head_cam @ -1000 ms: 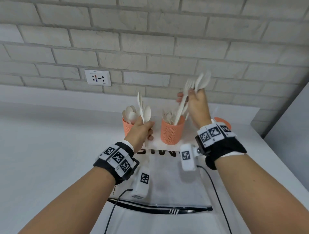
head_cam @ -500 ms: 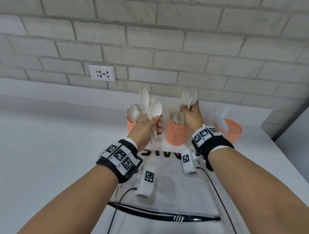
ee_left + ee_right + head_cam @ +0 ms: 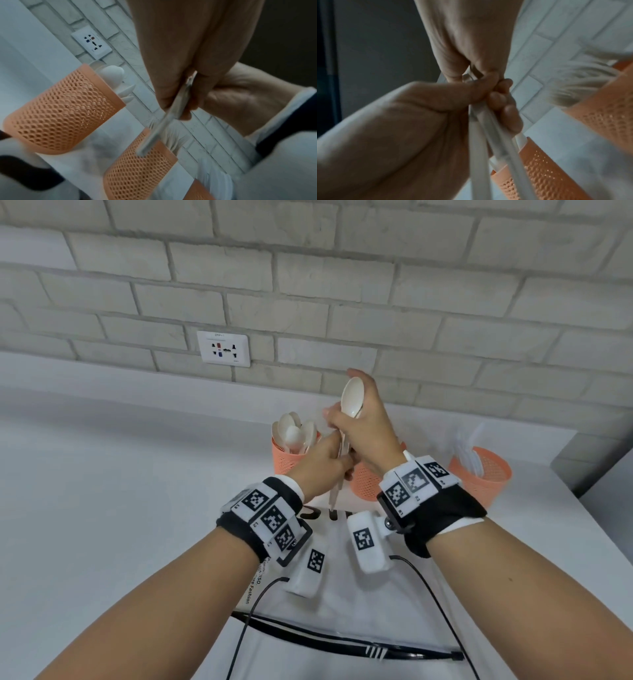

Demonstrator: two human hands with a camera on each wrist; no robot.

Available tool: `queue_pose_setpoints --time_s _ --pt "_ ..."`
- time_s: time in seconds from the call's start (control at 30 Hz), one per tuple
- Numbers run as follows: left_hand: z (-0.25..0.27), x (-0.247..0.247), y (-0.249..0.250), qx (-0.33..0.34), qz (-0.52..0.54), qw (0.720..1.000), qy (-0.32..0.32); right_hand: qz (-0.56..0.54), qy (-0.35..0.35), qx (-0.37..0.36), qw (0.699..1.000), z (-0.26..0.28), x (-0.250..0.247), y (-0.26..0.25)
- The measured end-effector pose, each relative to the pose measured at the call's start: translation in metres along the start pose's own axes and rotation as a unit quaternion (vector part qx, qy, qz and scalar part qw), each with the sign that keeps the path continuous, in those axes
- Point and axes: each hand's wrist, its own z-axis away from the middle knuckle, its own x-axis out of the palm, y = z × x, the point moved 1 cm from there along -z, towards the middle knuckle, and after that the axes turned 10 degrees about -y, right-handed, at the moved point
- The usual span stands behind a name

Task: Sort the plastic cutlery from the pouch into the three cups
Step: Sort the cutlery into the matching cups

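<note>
Both hands meet above the middle orange mesh cup (image 3: 366,486). My left hand (image 3: 334,462) grips the handles of a small bunch of white plastic spoons (image 3: 352,400), held upright. My right hand (image 3: 337,419) wraps round the same spoons just below the bowls. In the left wrist view my fingers (image 3: 171,94) pinch the handles (image 3: 159,129) over the fork cup (image 3: 140,170). The left cup (image 3: 291,465) holds spoons, and the right cup (image 3: 486,474) holds pale knives. The clear pouch (image 3: 342,604) lies flat under my wrists; its contents cannot be made out.
The white counter (image 3: 120,508) ends at a brick wall with a socket (image 3: 224,349) behind the cups. The counter's right edge runs just past the right cup. The pouch's black zip (image 3: 342,642) and two sensor cables lie near me.
My right hand no longer holds the forks it had over the middle cup. It has moved left and taken hold of the spoons in my left hand.
</note>
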Motion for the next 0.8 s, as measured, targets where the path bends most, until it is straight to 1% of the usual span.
queue_pose_setpoints --time_s 0.07,0.1,0.13,0.17,0.2,0.27,0.3,0.33,0.4,0.43,0.5,0.57,0.63,0.7,0.73,0.8 --pt "0.004 -0.01 -0.002 -0.013 -0.013 0.999 -0.045 -0.039 0.027 -0.004 0.999 -0.003 0.002 0.004" --pt "0.004 -0.017 -0.004 -0.014 -0.013 0.998 -0.055 -0.045 0.044 -0.014 0.998 -0.005 0.002 0.003" --pt "0.003 -0.025 -0.007 -0.012 -0.008 0.999 -0.047 -0.048 0.065 -0.027 0.996 -0.008 0.002 0.001" --pt "0.002 -0.035 -0.008 -0.012 0.0 1.0 -0.017 -0.054 0.089 -0.045 0.994 -0.012 0.001 -0.001" --pt "-0.001 -0.046 -0.01 -0.014 0.009 0.999 0.032 -0.064 0.118 -0.061 0.989 -0.016 -0.001 -0.005" --pt "-0.008 -0.071 -0.019 -0.022 -0.008 0.988 0.152 -0.091 0.179 -0.081 0.976 -0.027 -0.004 -0.009" --pt "-0.011 -0.081 -0.025 -0.032 -0.035 0.98 0.191 -0.102 0.202 -0.082 0.971 -0.032 -0.004 -0.01" --pt "-0.014 -0.088 -0.031 -0.046 -0.062 0.976 0.204 -0.112 0.218 -0.08 0.966 -0.037 -0.004 -0.01" --pt "-0.021 -0.095 -0.043 -0.092 -0.081 0.976 0.179 -0.133 0.232 -0.071 0.961 -0.047 0.002 -0.004" --pt "-0.024 -0.096 -0.048 -0.12 -0.066 0.977 0.162 -0.142 0.237 -0.061 0.959 -0.051 0.007 0.0" --pt "-0.028 -0.096 -0.054 -0.152 -0.005 0.979 0.139 -0.154 0.257 -0.042 0.953 -0.058 0.016 0.01" --pt "-0.03 -0.094 -0.058 -0.159 0.024 0.98 0.121 -0.154 0.28 -0.028 0.947 -0.063 0.022 0.017" --pt "-0.029 -0.093 -0.063 -0.145 0.03 0.983 0.107 -0.142 0.304 -0.023 0.942 -0.069 0.023 0.02" --pt "-0.027 -0.094 -0.07 -0.129 0.051 0.986 0.093 -0.126 0.327 -0.033 0.936 -0.075 0.022 0.02" --pt "-0.027 -0.095 -0.075 -0.127 0.049 0.987 0.081 -0.117 0.331 -0.035 0.936 -0.077 0.021 0.022" --pt "-0.024 -0.098 -0.084 -0.139 0.006 0.99 0.038 -0.105 0.329 -0.037 0.938 -0.08 0.024 0.025"
